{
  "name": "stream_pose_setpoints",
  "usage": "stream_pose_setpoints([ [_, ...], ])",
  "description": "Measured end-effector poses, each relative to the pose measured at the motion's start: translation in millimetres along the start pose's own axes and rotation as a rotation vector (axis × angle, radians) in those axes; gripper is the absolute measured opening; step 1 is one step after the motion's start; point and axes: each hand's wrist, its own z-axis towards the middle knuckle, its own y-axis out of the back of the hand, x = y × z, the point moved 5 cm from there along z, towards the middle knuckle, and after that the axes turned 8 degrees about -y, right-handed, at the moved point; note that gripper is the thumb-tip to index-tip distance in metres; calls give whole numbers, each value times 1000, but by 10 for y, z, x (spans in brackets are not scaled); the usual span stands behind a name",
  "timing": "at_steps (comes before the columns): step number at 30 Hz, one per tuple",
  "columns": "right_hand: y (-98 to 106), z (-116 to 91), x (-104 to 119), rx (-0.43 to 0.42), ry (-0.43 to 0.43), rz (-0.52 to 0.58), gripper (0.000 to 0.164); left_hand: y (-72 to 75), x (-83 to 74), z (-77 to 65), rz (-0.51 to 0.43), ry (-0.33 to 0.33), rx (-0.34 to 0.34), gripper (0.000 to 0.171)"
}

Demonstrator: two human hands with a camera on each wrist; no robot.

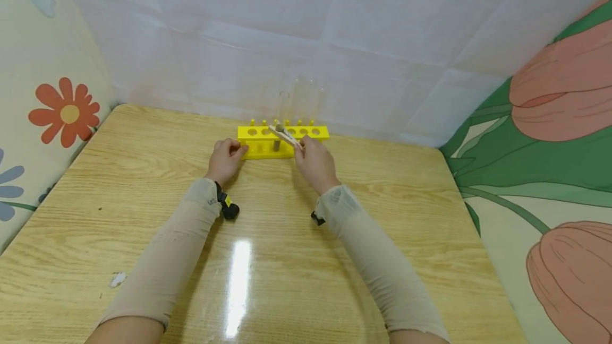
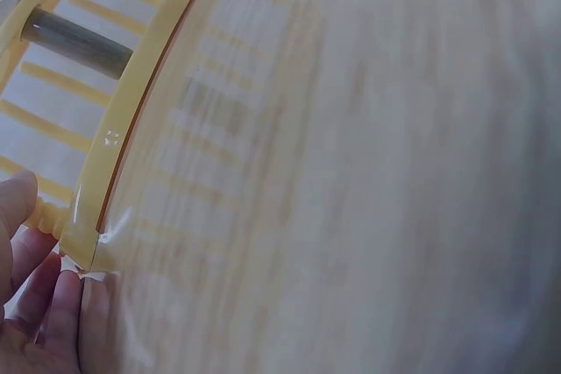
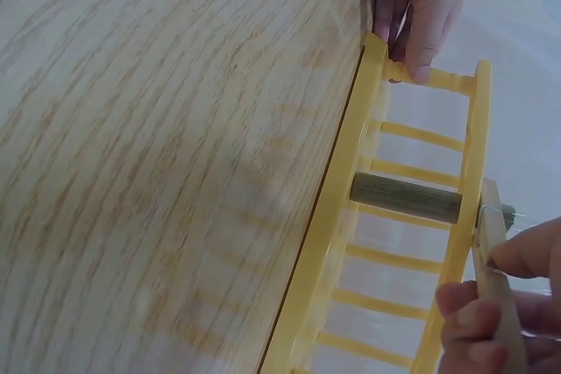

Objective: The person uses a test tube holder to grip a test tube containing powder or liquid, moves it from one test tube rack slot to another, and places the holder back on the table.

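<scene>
Yellow rack (image 1: 244,132), plastic-looking, long, ladder-like, round holes, row of pegs behind; stands on glossy wood-grain table (image 1: 397,200). Left hand (image 1: 226,159) pinches the rack's ridged end post. Right hand (image 1: 316,162), apart from left, grips flat pale wooden clamp (image 1: 287,136), its far end at the filled tube (image 1: 284,103). Tube is clear, slim, upright through a rack hole, grey-brown filling below. More clear tubes (image 1: 302,94) behind, rounded ends up. White creased sheet (image 1: 239,57) at back.
</scene>
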Motion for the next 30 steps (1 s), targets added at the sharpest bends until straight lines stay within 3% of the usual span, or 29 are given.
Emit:
stream_pose_setpoints([
  [7,-31,3,-17,98,-91,23,29,-1,24,9,-7,0,-6,43],
  [13,-21,2,2,50,-63,-49,29,-2,20,11,-5,5,-6,43],
  [30,-14,-1,-26,-41,1,-80,33,-3,11,14,2,-3,-14,43],
])
